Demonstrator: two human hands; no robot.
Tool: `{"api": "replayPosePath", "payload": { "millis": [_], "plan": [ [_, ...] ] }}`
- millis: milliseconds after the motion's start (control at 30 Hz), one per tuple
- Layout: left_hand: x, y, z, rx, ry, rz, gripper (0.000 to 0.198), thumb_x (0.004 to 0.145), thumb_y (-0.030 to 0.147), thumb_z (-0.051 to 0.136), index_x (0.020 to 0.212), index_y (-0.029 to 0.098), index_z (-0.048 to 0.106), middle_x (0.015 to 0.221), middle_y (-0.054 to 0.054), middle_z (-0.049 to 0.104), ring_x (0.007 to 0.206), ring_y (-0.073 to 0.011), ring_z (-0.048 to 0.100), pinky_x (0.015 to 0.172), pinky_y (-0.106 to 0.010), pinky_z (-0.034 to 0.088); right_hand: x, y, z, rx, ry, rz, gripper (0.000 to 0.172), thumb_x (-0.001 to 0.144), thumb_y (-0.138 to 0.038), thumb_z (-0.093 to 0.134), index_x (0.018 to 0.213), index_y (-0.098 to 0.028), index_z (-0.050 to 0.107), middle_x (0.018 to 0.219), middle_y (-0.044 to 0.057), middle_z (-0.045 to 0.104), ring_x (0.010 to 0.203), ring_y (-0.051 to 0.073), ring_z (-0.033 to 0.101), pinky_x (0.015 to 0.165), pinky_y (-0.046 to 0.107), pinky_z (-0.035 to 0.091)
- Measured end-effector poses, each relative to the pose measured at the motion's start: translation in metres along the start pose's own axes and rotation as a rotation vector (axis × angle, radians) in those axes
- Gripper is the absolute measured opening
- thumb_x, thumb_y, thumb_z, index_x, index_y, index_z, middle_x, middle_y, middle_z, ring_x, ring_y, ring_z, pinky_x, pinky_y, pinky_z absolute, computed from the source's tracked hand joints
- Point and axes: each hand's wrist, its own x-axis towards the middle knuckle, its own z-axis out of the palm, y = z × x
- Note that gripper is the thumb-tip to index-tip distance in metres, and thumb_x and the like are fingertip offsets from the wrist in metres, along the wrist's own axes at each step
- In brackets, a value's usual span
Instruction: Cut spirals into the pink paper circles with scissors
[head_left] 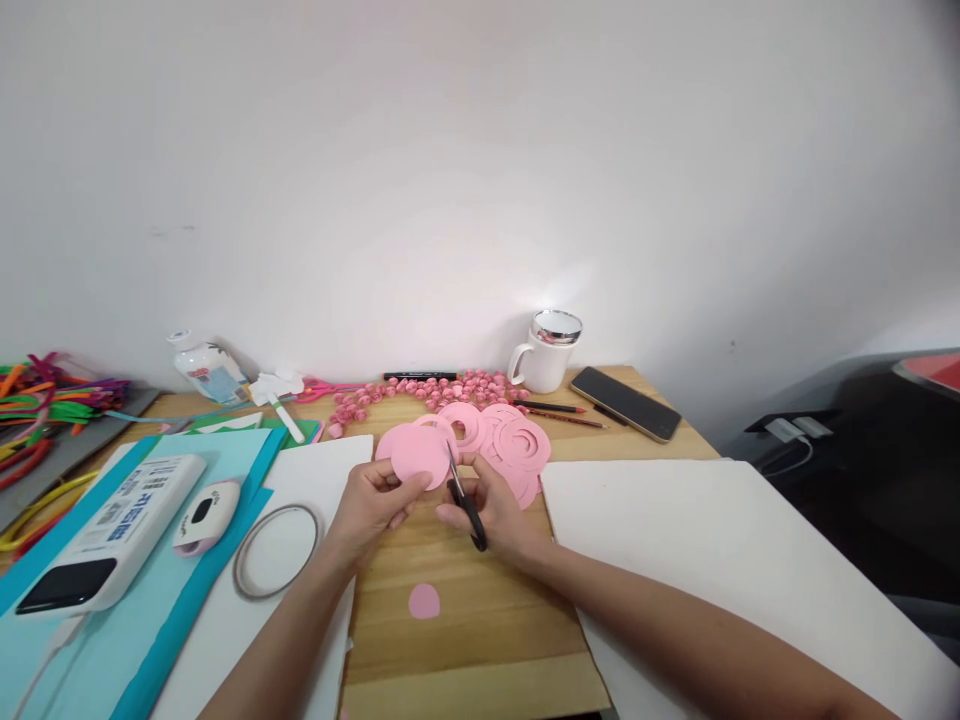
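One view only, head-worn. It looked forward and down across the desk [465, 650], facing the white wall [480, 150] behind it. Close range: forearms entered from the bottom edge, with the left hand [371, 505] and right hand [491, 512] mid-frame. Wide lens, bowed edges. Wall filled the upper half, desk the lower.

You have one mug [544, 362], one phone [625, 403] and two pencils [551, 408] by the far right corner of the table [480, 650], one marker [420, 376] at its far edge, one pair of scissors [466, 510], one held pink disc [418, 458], one small dot [424, 601] near its front edge
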Motion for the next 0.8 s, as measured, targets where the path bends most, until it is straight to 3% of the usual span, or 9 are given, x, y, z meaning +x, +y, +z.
{"api": "replayPosePath", "payload": {
  "millis": [300,567,800],
  "plan": [
    [-0.0012,0.0045,0.0006,0.018,0.012,0.050,0.034,0.063,0.037,0.068,0.048,0.016,0.047,0.036,0.009,0.036,0.034,-0.0034,0.027,0.038,-0.020,0.018,-0.0001,0.0027,-0.0016,-0.042,-0.007,-0.002,0.052,0.063,-0.040,0.073,0.098,-0.021,0.040,0.054,-0.010,0.045,0.043,0.007,0.038,0.042,0.018,0.030],
    [-0.0003,0.0031,0.0031,-0.143,-0.037,-0.006,0.025,0.069,0.037,0.065,0.062,0.016,0.053,0.045,0.005,0.054,0.032,-0.0061,0.040,0.032,-0.018,0.026,-0.0009,0.0046,-0.0018,-0.067,-0.013,-0.003,0.051,0.066,-0.044,0.069,0.099,-0.021,0.039,0.050,-0.011,0.045,0.041,0.008,0.042,0.040,0.019,0.033],
    [-0.0012,-0.0002,0.0036,-0.059,0.057,0.021,0.028,0.063,0.032,0.070,0.051,0.013,0.053,0.039,0.006,0.048,0.031,-0.0027,0.034,0.033,-0.017,0.020,-0.0021,0.0018,0.0013,-0.028,-0.023,0.025,0.054,0.062,-0.037,0.074,0.100,-0.021,0.038,0.053,-0.010,0.047,0.043,0.007,0.041,0.043,0.019,0.031]
  ]
}}
